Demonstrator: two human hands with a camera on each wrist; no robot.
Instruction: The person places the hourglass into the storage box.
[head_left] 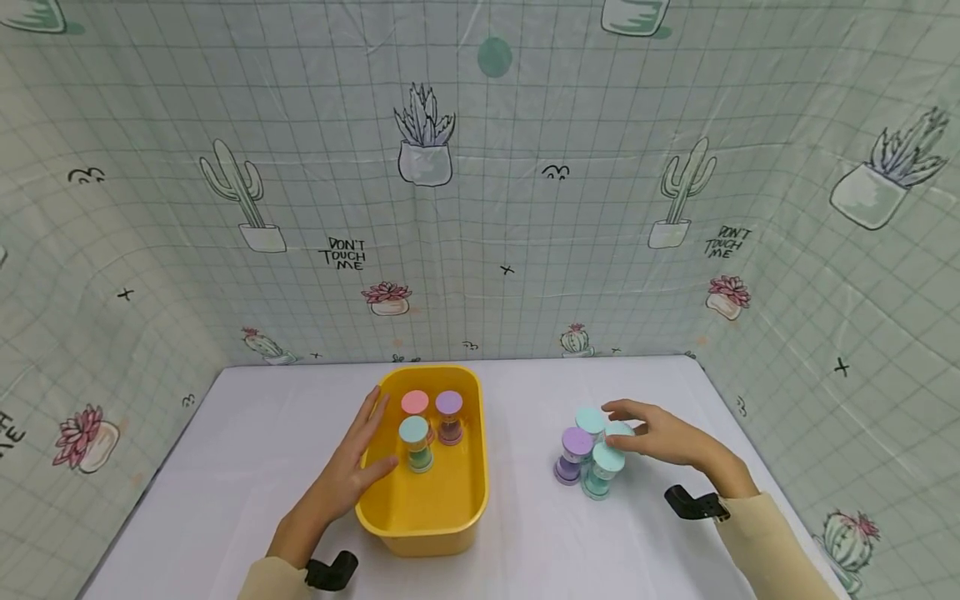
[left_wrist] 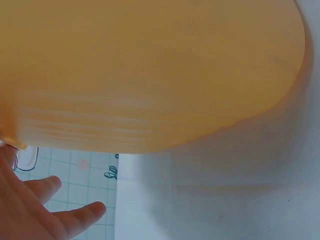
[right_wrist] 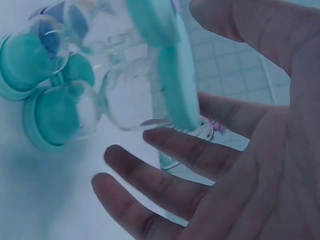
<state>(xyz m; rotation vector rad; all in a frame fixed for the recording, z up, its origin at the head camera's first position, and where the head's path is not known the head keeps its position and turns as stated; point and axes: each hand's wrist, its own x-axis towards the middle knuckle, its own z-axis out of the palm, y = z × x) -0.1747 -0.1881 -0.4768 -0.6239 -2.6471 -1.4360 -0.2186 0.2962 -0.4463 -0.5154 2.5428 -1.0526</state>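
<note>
My left hand [head_left: 341,475] is at the left side of a yellow plastic bin [head_left: 431,508], fingers spread along the rim and thumb over its inside. Its fingers stand apart below the bin's wall [left_wrist: 150,75] in the left wrist view. Inside the bin stand a pink sand timer [head_left: 415,402], a purple one [head_left: 449,403] and a teal one [head_left: 413,431]. To the right, my right hand [head_left: 663,433] reaches over a teal sand timer [right_wrist: 135,95], its spread fingers beside the cap. Close against that timer are a purple timer [head_left: 577,442] and two more teal ones, including the front one [head_left: 608,458].
A white cloth covers the table [head_left: 517,533]. Grid-patterned curtains [head_left: 465,225] with cactus drawings hang behind and at both sides. Black wrist devices [head_left: 693,503] sit at both beige sleeves [head_left: 772,542].
</note>
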